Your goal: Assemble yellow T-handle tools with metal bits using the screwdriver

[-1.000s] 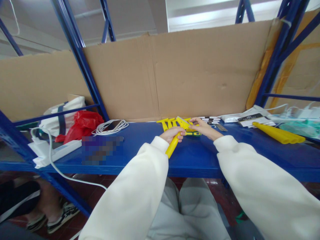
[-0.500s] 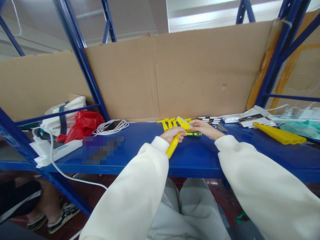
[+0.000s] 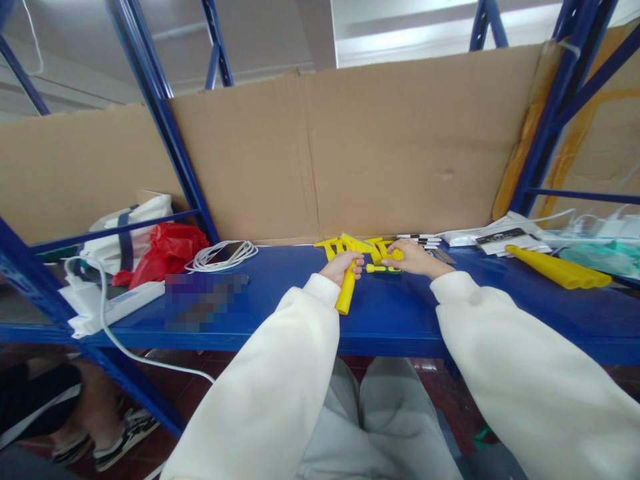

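My left hand (image 3: 341,268) is closed around the yellow handle of a scraper-like tool (image 3: 346,299). The tool's wide head points up and away from me, with a pale strip along its edge. To the right, my right hand (image 3: 417,259) has its fingers bent around a small yellow piece (image 3: 397,255), whose shape is partly hidden. Behind both hands lie several yellow tool heads (image 3: 330,248) in a row. A yellow and dark green screwdriver (image 3: 383,269) rests on the blue shelf between the hands.
Yellow tubular handles (image 3: 560,267) lie at right, near black-and-white cards (image 3: 510,241). Packets (image 3: 420,240) sit behind my right hand. At left are a coiled white cable (image 3: 223,255), a red bag (image 3: 173,247) and a power strip (image 3: 120,307). Cardboard (image 3: 400,147) stands behind. Someone's legs (image 3: 95,393) show lower left.
My right hand has left the head of the yellow tool and moved slightly right, to a small yellow piece. The tool in my left hand has turned, its head swinging left and its handle more upright.
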Demonstrator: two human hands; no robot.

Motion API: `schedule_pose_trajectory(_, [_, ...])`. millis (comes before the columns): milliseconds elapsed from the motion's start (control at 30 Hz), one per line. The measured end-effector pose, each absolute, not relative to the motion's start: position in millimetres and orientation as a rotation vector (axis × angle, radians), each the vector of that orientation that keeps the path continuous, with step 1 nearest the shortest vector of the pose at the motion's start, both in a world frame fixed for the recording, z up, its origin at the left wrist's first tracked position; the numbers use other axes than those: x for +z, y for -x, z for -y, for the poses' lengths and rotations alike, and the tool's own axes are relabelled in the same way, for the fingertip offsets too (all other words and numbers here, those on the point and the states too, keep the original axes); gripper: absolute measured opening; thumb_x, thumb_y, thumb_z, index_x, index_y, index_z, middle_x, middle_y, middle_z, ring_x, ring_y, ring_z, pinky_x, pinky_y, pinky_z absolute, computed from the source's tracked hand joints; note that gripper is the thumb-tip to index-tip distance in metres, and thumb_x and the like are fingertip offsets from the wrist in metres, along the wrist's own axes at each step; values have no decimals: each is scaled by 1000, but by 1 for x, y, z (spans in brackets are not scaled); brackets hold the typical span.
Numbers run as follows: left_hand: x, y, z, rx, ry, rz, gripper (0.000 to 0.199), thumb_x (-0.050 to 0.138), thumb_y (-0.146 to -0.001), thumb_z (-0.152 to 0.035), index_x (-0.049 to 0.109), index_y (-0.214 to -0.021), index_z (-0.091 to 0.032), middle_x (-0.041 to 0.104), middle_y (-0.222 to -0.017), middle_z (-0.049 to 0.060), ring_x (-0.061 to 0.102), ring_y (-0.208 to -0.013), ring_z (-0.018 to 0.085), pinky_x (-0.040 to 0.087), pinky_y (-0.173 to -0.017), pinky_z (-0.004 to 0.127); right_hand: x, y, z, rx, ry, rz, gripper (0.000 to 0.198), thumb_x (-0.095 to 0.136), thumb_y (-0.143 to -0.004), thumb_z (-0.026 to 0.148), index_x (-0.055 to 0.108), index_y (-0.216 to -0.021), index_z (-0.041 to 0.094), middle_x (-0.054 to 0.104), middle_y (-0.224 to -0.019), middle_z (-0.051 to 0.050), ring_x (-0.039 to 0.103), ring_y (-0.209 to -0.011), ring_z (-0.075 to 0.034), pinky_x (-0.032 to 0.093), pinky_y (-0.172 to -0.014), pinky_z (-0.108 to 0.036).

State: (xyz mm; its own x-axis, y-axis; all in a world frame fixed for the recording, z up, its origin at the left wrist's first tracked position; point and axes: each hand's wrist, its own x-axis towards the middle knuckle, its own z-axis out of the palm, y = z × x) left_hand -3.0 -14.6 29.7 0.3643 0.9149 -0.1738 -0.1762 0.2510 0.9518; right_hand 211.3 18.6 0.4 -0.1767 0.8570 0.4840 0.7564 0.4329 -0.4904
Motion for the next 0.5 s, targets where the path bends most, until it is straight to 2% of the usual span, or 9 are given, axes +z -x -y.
schedule_pose_trajectory(100, [28,3,12,948,-1026,-942,25,43,-92,-4,41,-73,-20,39,-51,-9,30,-34,4,27,-37,15,-3,-226,-21,33,1488,2097,29,93,-55,34,74,-74,24,71,-110,-12,56,-122,-41,42,-106,-56])
schedule_pose_trajectory(200, [27,3,11,953,-1017,-965,26,42,-92,-4,41,-73,-20,38,-51,-10,30,-34,4,27,-37,15,-5,-232,-23,57,1485,2105,28,93,-50,27,75,-72,26,72,-106,-11,57,-121,-40,43,-104,-54])
schedule_pose_trajectory(300, [27,3,11,963,-993,-995,24,44,-91,-4,42,-74,-20,38,-51,-10,30,-35,4,26,-38,15,-1,-234,-23,121,1346,2067,27,91,-51,28,73,-72,26,72,-94,-7,63,-109,-35,49,-97,-47])
schedule_pose_trajectory(400, [25,4,11,956,-973,-1025,22,47,-90,-5,43,-76,-21,38,-53,-11,30,-34,3,26,-39,15,6,-231,-18,281,1186,1978,30,86,-60,39,71,-81,25,72,-85,-5,67,-90,-27,53,-86,-42])
schedule_pose_trajectory(500, [24,4,10,934,-967,-1051,21,47,-89,-4,44,-77,-20,37,-52,-11,30,-35,4,26,-39,16,12,-224,-13,419,1050,1830,38,78,-67,52,64,-89,24,69,-80,-3,64,-75,-22,55,-73,-37])
